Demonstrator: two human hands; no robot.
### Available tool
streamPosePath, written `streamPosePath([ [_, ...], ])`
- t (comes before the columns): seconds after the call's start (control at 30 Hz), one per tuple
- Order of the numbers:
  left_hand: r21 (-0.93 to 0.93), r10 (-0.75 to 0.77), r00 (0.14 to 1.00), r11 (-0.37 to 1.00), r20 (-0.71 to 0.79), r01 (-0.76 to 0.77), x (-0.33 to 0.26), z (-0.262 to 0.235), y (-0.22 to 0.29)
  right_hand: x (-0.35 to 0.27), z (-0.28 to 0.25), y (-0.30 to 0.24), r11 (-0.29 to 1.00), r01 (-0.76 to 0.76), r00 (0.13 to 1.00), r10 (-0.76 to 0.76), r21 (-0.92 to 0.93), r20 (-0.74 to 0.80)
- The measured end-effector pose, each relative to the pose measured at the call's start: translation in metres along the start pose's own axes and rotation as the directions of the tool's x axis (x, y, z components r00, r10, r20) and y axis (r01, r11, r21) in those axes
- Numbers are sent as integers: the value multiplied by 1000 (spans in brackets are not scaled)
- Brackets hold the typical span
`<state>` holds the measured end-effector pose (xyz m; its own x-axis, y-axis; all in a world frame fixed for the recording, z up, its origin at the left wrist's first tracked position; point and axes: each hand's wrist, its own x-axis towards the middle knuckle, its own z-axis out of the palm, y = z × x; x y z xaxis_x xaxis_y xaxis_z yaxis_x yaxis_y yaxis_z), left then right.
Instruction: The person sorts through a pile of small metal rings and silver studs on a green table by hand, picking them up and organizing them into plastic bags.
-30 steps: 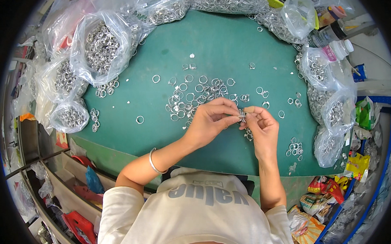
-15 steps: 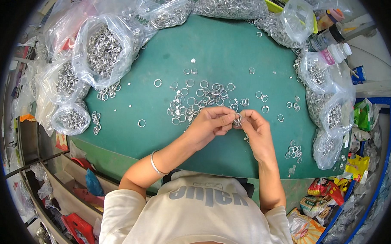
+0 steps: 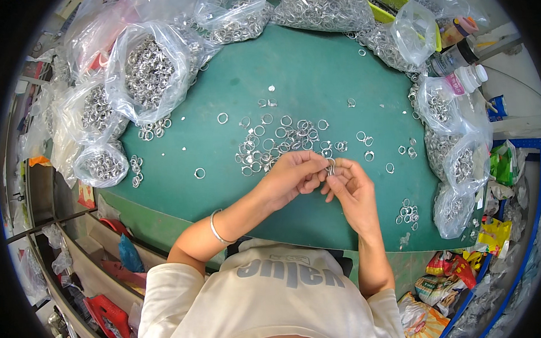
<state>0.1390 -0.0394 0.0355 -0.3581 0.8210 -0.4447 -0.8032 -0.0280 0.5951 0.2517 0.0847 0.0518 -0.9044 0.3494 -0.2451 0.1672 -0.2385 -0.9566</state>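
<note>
Above the near part of a green tabletop (image 3: 231, 81), my two hands meet at a few silver rings (image 3: 330, 166). My left hand (image 3: 296, 175), with a bangle on its forearm, pinches at them between thumb and forefinger. From the other side my right hand (image 3: 351, 187) closes its thumb and fingers on the same rings. The fingers partly cover them, so how many there are is hidden. Just beyond my hands lies a loose pile of silver rings (image 3: 299, 133), with single ones scattered around it.
Clear plastic bags of rings line the table's left side (image 3: 148, 72), back (image 3: 324, 12) and right side (image 3: 461, 162). A plastic bottle (image 3: 467, 78) lies at the right. A small ring cluster (image 3: 408, 213) rests near the right front edge. Open drawers (image 3: 100, 246) stand at the lower left.
The rings between my hands now stand more upright, and my right hand's fingers have shifted slightly. The whole view has moved a little; the pile looks unchanged.
</note>
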Motion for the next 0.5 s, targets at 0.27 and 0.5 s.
streamPosePath([
  [0.27, -163, -28, 1000, 986, -9, 26, -2, 2, -5, 0, 9, 7, 804, 219, 910, -373, -553, -183],
  [0.5, 142, 122, 992, 983, -27, -117, -7, 1, -11, -1, 9, 8, 564, 296, 831, -550, -771, -84],
])
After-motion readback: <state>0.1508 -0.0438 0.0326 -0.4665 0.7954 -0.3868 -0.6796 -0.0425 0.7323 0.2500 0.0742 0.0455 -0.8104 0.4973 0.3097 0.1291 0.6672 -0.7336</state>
